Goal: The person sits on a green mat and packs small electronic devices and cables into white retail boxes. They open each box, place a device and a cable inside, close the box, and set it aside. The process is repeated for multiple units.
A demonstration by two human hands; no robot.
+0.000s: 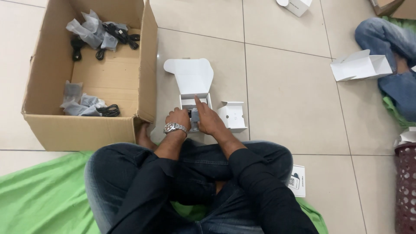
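Head view: I see left hand (177,118) gripping small grey item (195,116), right hand (209,119) index extended into white box (193,102); box light, flimsy, I'd hold sides.

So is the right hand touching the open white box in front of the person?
Touching. The head view shows the right hand with its index finger laid across the front rim of the open white box, pointing into it; no gap shows between finger and rim.

One cardboard box (89,125), four small white boxes (193,80), one white insert (232,116), one maroon basket (406,186)
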